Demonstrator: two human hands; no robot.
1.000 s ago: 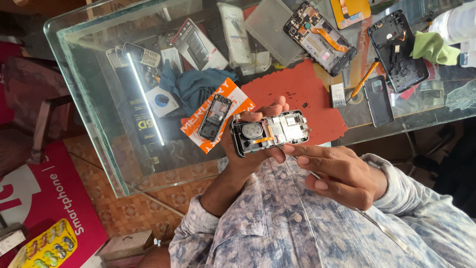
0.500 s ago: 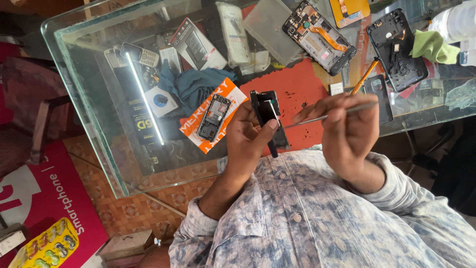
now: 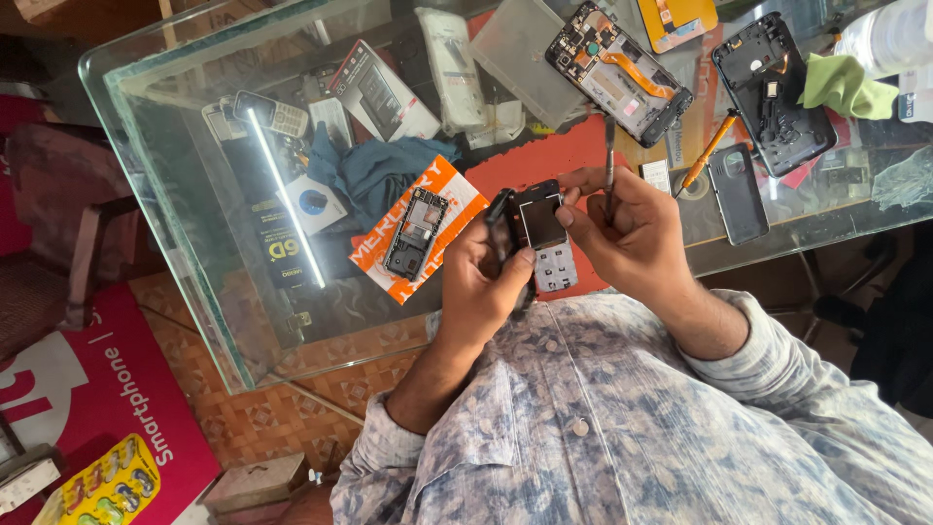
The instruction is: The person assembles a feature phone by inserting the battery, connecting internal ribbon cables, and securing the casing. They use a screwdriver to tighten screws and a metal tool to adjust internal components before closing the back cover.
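My left hand (image 3: pixel 483 284) grips a small keypad phone (image 3: pixel 540 236) with its black casing partly lifted off, screen and keys facing up. My right hand (image 3: pixel 630 233) touches the top of the phone with its fingertips and holds thin metal tweezers (image 3: pixel 609 158) pointing away from me. Both hands are over a red mat (image 3: pixel 544 160) on the near edge of a glass table (image 3: pixel 185 214). A phone circuit board lies on an orange-and-white packet (image 3: pixel 416 231) just left of my left hand.
Opened smartphone frames (image 3: pixel 618 70) (image 3: pixel 773 89), a grey phone back cover (image 3: pixel 737 193), an orange-handled screwdriver (image 3: pixel 708 151), a green cloth (image 3: pixel 847 87), a blue cloth (image 3: pixel 374 167) and boxed parts lie on the table. A red sign (image 3: pixel 107 389) lies on the tiled floor.
The phone turned from showing its open back to its edge, then to screen and keypad up. My right hand rose from my lap with the tweezers and came onto the phone's top.
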